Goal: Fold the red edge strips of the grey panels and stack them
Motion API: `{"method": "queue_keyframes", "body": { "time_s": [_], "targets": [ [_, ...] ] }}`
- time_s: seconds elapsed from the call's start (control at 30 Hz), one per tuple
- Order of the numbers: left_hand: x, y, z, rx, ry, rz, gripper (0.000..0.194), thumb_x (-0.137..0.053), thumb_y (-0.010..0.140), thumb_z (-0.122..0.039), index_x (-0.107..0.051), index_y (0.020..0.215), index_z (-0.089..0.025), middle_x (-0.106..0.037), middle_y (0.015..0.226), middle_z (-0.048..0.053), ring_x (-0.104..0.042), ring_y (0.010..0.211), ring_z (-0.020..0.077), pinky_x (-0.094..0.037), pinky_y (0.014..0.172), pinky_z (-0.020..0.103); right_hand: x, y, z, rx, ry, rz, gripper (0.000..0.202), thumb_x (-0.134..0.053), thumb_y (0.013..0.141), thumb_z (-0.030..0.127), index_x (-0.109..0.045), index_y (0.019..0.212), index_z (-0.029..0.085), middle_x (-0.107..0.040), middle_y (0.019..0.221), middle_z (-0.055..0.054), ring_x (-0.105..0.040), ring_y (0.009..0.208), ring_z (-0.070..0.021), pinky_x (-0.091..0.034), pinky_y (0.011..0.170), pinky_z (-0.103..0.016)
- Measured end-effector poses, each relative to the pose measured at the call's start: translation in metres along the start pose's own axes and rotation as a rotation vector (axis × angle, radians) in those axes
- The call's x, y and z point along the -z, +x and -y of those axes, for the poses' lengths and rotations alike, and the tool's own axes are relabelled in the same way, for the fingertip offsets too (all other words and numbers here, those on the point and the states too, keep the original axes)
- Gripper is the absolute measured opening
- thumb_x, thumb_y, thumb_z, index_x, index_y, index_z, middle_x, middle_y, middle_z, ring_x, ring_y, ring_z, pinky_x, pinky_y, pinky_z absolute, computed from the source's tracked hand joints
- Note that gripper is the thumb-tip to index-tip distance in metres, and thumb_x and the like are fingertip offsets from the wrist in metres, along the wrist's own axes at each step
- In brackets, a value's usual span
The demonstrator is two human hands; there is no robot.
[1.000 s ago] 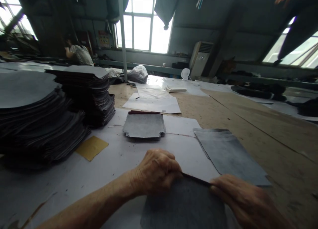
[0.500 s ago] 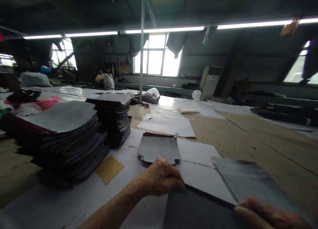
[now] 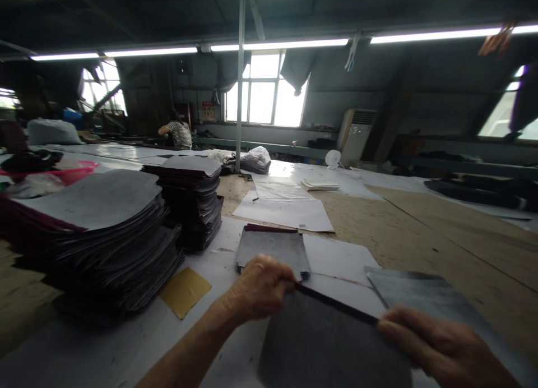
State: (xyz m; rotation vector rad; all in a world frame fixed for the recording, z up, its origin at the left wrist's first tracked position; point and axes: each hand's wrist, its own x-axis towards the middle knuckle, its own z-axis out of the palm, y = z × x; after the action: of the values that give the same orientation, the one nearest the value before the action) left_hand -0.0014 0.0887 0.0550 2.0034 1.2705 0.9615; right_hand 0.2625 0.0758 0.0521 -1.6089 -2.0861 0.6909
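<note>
A dark grey sheet of flexible material (image 3: 332, 343) hangs tilted between my two hands, with a narrow dark strip along its upper edge. My left hand (image 3: 260, 287) is closed on the upper left corner, thumb and fingers pinching it. At the upper right corner, my right hand (image 3: 432, 337) grips the same edge. Just beyond my left hand lies a small pile of grey pieces with dark red edges (image 3: 273, 245), partly hidden by that hand. Another grey sheet (image 3: 416, 290) lies flat on the table beyond my right hand.
Two tall stacks of grey pieces, a nearer one (image 3: 113, 203) and a farther one (image 3: 189, 203), stand at left. A yellowish square (image 3: 185, 292) lies beside them. White paper (image 3: 336, 250) covers part of the table. A pole (image 3: 239, 96) rises farther back; a person (image 3: 180, 134) sits beyond.
Both hands have moved left and slightly up with the dark grey sheet, so more of its face shows. The view has shifted slightly.
</note>
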Motion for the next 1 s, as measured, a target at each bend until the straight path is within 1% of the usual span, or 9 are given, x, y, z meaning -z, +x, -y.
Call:
{"method": "queue_keyframes", "body": {
  "time_s": [0.13,0.23,0.4,0.5,0.63,0.73,0.83,0.9,1.0],
  "targets": [
    [0.026,0.005,0.014,0.067,-0.100,-0.159,0.026,-0.047,0.076,-0.031,-0.068,0.079,-0.016,-0.055,0.055,-0.001,-0.044,0.049,0.0104,-0.030,0.047,0.020,0.000,0.029,0.039,0.043,0.111,-0.073,0.032,-0.047,0.074,0.048,-0.058,0.060,0.020,-0.047,0.052,0.002,-0.043,0.050,-0.0111,-0.034,0.049,-0.022],
    [0.039,0.007,0.026,0.096,-0.097,-0.332,0.025,-0.049,0.075,-0.034,-0.066,0.076,-0.016,-0.057,0.059,-0.001,-0.047,0.055,0.0115,-0.031,0.051,0.020,-0.004,0.055,0.057,0.117,0.201,-0.048,0.030,-0.050,0.073,0.044,-0.055,0.059,0.019,-0.044,0.051,0.003,-0.040,0.051,-0.0093,-0.032,0.050,-0.022],
    [0.047,0.011,0.044,0.152,-0.077,-0.579,0.017,-0.056,0.070,-0.031,-0.065,0.068,-0.016,-0.060,0.063,0.001,-0.052,0.065,0.0141,-0.034,0.061,0.022,-0.013,0.097,0.073,0.164,0.248,0.076,0.026,-0.053,0.071,0.040,-0.055,0.061,0.017,-0.040,0.047,0.006,-0.035,0.046,-0.0072,-0.028,0.046,-0.021],
    [0.051,0.015,0.056,0.205,-0.170,-0.661,0.030,-0.053,0.072,-0.042,-0.064,0.078,-0.015,-0.061,0.066,0.002,-0.054,0.064,0.0143,-0.037,0.058,0.022,-0.018,0.121,0.078,0.163,0.228,0.073,0.025,-0.051,0.075,0.039,-0.054,0.063,0.017,-0.039,0.048,0.006,-0.034,0.046,-0.0063,-0.027,0.045,-0.021],
    [0.051,0.022,0.075,0.284,-0.266,-0.694,0.050,-0.046,0.074,-0.055,-0.056,0.098,-0.012,-0.061,0.070,0.004,-0.055,0.055,0.0132,-0.041,0.050,0.023,-0.027,0.156,0.075,0.155,0.112,0.073,0.024,-0.051,0.081,0.036,-0.056,0.071,0.015,-0.043,0.053,0.006,-0.041,0.050,-0.0063,-0.035,0.050,-0.020],
    [0.043,0.025,0.085,0.360,-0.208,-0.667,0.046,-0.058,0.069,-0.039,-0.052,0.104,-0.010,-0.063,0.075,0.006,-0.058,0.059,0.0142,-0.045,0.054,0.024,-0.034,0.179,0.070,0.119,-0.047,0.056,0.024,-0.052,0.084,0.036,-0.058,0.079,0.013,-0.054,0.069,0.002,-0.051,0.061,-0.0094,-0.044,0.058,-0.024],
    [0.033,0.024,0.085,0.387,-0.034,-0.619,0.044,-0.059,0.065,-0.018,-0.052,0.108,-0.010,-0.063,0.085,0.008,-0.060,0.071,0.0161,-0.048,0.065,0.027,-0.039,0.192,0.066,0.105,-0.194,0.028,0.023,-0.051,0.085,0.036,-0.058,0.090,0.014,-0.059,0.090,-0.002,-0.056,0.078,-0.0136,-0.048,0.069,-0.031],
    [0.027,0.022,0.078,0.354,0.120,-0.596,0.044,-0.055,0.068,-0.013,-0.052,0.111,-0.011,-0.060,0.097,0.011,-0.058,0.085,0.0192,-0.046,0.077,0.032,-0.040,0.196,0.065,0.112,-0.262,0.015,0.023,-0.050,0.086,0.035,-0.058,0.095,0.015,-0.058,0.097,-0.004,-0.056,0.084,-0.0149,-0.048,0.074,-0.033],
    [0.018,0.018,0.064,0.262,0.350,-0.545,0.040,-0.053,0.072,-0.013,-0.053,0.112,-0.012,-0.051,0.118,0.014,-0.046,0.110,0.0264,-0.034,0.095,0.043,-0.042,0.200,0.063,0.121,-0.322,0.004,0.023,-0.050,0.086,0.034,-0.058,0.097,0.016,-0.058,0.100,-0.004,-0.056,0.087,-0.0157,-0.047,0.076,-0.035]
  ]
}}
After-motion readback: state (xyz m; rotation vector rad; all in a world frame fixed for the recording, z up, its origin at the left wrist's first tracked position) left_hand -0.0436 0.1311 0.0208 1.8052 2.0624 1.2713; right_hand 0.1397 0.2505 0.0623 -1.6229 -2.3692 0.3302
